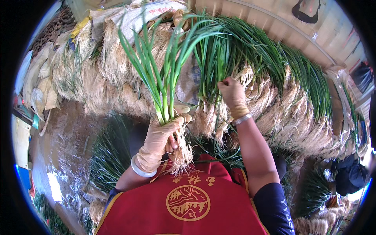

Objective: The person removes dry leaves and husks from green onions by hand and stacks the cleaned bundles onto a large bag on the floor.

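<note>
My left hand, in a thin rubber glove with torn fingers, is closed around a bunch of green onions; their green leaves point away from me and their pale stringy roots hang towards my red apron. My right hand, gloved too, is at the leaves of more green onions lying on the heap, its thumb and finger pinched together. Whether a leaf is between those fingertips I cannot tell. White bulbs and roots of that loose group lie just below and left of this hand.
A long row of green onions with thick roots curves off to the right. Root masses and woven sacks lie at the left. More green leaves are beside my left arm, above a wet floor. A dark object stands far right.
</note>
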The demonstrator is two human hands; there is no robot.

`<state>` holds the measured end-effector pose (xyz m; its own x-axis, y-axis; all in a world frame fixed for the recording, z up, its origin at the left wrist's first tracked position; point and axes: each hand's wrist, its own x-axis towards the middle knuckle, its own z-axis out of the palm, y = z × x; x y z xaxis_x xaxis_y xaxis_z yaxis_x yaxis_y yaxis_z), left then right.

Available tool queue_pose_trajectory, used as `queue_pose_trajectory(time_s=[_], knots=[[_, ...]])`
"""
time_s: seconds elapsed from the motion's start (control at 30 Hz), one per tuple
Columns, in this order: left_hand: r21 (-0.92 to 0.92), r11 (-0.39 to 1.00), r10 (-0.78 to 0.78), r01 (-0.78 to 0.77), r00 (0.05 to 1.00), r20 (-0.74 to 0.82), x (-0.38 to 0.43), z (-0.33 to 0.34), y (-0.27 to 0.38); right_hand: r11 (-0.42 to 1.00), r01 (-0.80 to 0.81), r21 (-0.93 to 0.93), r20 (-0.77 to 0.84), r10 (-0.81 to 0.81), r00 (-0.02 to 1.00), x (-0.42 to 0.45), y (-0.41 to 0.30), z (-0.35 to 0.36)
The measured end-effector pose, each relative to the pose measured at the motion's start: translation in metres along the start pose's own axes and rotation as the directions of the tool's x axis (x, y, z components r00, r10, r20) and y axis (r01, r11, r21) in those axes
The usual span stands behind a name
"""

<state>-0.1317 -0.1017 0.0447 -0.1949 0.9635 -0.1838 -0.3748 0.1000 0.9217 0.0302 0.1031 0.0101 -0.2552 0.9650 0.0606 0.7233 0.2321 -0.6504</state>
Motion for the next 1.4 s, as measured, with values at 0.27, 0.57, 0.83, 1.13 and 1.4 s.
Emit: queue_pose_trajectory(time_s=[0.27,0.57,0.83,1.13,1.4], knots=[[0.136,0.989,-0.078,0.059,0.988,0.135,0.025,0.004,-0.045,0.871,0.144,0.47,0.037,-0.183,0.982,-0.101,-0.022,0.012],[-0.165,0.984,-0.065,0.065,0.998,0.01,0.032,0.005,-0.065,0.649,-0.022,0.76,-0.101,0.151,0.983,-0.103,-0.022,-0.002],[-0.326,0.903,-0.195,0.281,0.942,0.272,0.026,-0.001,-0.049,0.592,-0.418,0.689,0.511,0.012,0.86,-0.119,-0.019,0.008],[-0.364,0.866,-0.183,0.344,0.893,0.411,0.018,-0.012,-0.027,0.871,-0.26,0.417,0.21,0.186,0.96,-0.144,0.079,-0.016],[-0.344,0.937,0.04,0.059,0.961,0.274,0.008,-0.021,0.0,0.882,0.357,-0.308,0.126,-0.334,0.934,-0.098,-0.005,0.026]])
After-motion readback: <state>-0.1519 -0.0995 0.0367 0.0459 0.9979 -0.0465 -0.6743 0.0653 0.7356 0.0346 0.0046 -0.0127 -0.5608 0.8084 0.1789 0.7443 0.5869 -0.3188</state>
